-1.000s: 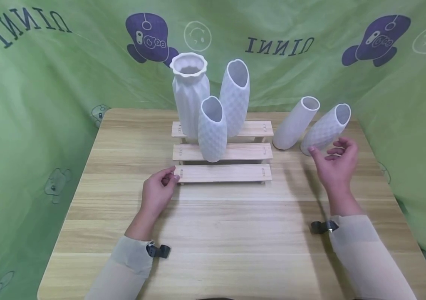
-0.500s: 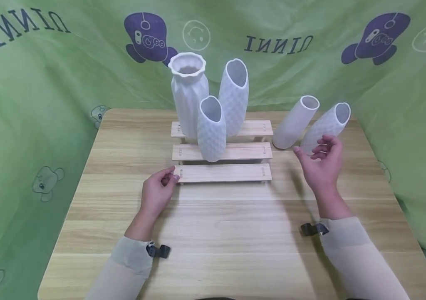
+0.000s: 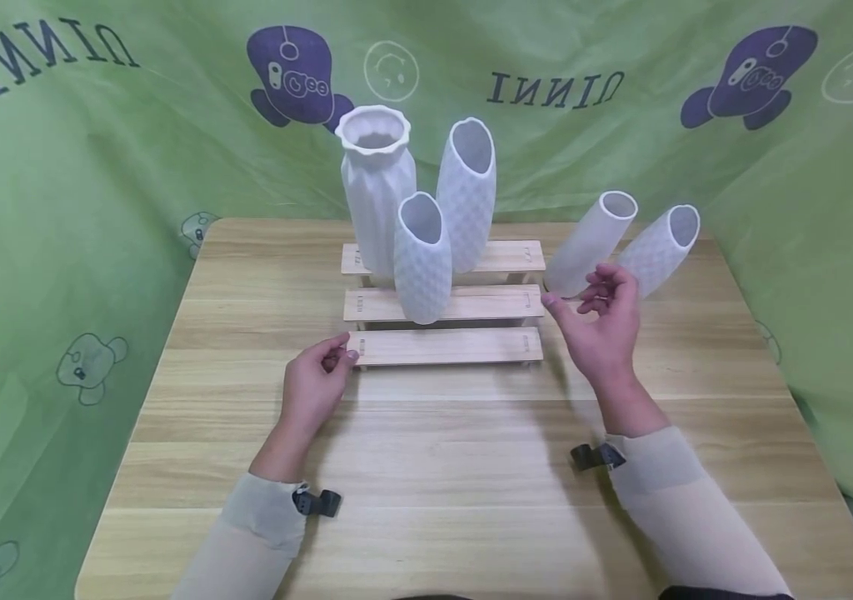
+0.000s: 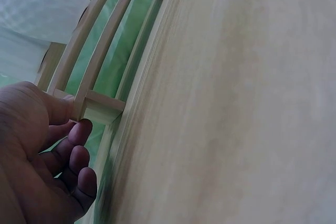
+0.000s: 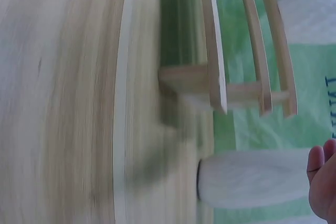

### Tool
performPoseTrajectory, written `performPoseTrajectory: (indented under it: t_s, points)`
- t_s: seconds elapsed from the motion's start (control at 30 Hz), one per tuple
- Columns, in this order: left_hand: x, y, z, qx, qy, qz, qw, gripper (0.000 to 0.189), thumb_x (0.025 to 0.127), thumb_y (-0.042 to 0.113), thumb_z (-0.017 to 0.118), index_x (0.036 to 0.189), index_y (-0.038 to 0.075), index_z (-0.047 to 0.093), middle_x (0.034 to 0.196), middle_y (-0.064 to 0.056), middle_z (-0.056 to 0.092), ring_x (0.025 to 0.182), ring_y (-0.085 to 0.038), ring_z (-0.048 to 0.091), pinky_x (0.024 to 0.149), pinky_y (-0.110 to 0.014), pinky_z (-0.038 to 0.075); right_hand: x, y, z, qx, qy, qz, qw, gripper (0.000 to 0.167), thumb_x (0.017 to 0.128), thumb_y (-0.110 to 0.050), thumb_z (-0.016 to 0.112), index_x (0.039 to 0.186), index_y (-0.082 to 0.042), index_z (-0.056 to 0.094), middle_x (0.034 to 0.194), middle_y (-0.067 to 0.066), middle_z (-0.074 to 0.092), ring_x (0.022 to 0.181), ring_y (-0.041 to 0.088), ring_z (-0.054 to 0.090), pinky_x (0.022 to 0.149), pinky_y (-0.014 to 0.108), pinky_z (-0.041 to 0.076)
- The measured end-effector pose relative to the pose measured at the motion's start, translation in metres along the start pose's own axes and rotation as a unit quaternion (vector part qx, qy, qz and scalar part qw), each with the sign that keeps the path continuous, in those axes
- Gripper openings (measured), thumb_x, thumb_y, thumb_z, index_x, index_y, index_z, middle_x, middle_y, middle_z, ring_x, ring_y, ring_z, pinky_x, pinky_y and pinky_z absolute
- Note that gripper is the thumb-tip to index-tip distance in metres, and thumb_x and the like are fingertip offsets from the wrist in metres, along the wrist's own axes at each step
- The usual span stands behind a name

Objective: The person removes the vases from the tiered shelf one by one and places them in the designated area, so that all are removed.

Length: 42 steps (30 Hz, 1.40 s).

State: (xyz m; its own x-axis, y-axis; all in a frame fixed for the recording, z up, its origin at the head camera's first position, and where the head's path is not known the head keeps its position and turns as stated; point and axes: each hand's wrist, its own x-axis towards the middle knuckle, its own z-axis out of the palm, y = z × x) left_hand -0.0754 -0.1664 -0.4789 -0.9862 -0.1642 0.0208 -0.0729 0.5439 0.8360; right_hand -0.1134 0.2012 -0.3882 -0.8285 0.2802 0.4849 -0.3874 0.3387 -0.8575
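Observation:
A three-step wooden stand stands on the table. My left hand pinches the left end of its lowest step between thumb and fingers; in the left wrist view the thumb and index finger meet at the slat's end. My right hand has loosely bent fingers with nothing in them, right of the stand. It overlaps a smooth white cylindrical vase and a white textured vase in the head view. In the right wrist view only part of the right hand shows at the edge.
A white fluted vase with a wavy rim and a tall textured vase stand on the top step. A shorter textured vase stands on the middle step. Green printed cloth hangs behind the wooden table.
My right hand has moved left, from in front of the far-right textured vase to near the stand's right end. My left hand stays at the lowest step. The vases have not moved.

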Motion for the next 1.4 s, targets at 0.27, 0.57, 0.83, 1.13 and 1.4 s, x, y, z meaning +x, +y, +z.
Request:
performPoseTrajectory:
  t_s: [0.27,0.57,0.83,1.13,1.4]
  points:
    - [0.001,-0.001,-0.001,0.004,-0.003,0.002,1.0,0.033,0.097,0.023,0.075,0.127,0.009,0.074,0.099,-0.003,0.072,0.087,-0.018,0.066,0.078,-0.031,0.056,-0.005,-0.01,0.019,0.027,-0.026,-0.007,0.9993,0.069,0.075,0.011,0.085,0.128,0.02,0.042,0.112,0.03,0.049,0.09,0.03,0.053,0.073,0.034,0.047]
    - [0.001,-0.001,0.0,-0.001,-0.004,0.001,1.0,0.033,0.097,0.022,0.075,0.127,0.009,0.073,0.099,-0.003,0.072,0.088,-0.019,0.066,0.078,-0.03,0.056,-0.012,-0.024,0.041,0.052,-0.065,-0.01,0.9964,0.072,0.074,0.013,0.085,0.13,0.021,0.041,0.11,0.019,0.052,0.095,0.049,0.05,0.077,0.04,0.049]
    - [0.002,0.001,0.0,-0.005,-0.008,0.001,1.0,0.033,0.097,0.021,0.075,0.128,0.009,0.073,0.099,-0.002,0.071,0.088,-0.018,0.066,0.078,-0.031,0.057,-0.019,-0.03,0.057,0.066,-0.103,-0.017,0.9924,0.075,0.072,0.012,0.087,0.132,0.019,0.042,0.114,0.012,0.055,0.1,0.045,0.054,0.081,0.051,0.051]
    - [0.0,0.002,-0.001,-0.002,-0.003,-0.004,1.0,0.033,0.097,0.021,0.075,0.127,0.009,0.074,0.1,-0.004,0.072,0.089,-0.02,0.066,0.079,-0.032,0.056,-0.025,-0.045,0.079,0.072,-0.141,-0.021,0.9872,0.078,0.072,0.007,0.091,0.134,0.016,0.044,0.126,0.031,0.053,0.116,0.044,0.055,0.096,0.061,0.052]
    - [0.0,0.003,-0.002,-0.007,-0.005,-0.007,0.9999,0.033,0.097,0.02,0.075,0.128,0.008,0.073,0.1,-0.006,0.072,0.088,-0.021,0.065,0.079,-0.035,0.056,-0.032,-0.051,0.097,0.061,-0.151,-0.03,0.9861,0.087,0.07,0.001,0.095,0.138,0.015,0.043,0.128,0.034,0.05,0.118,0.05,0.053,0.099,0.061,0.051]
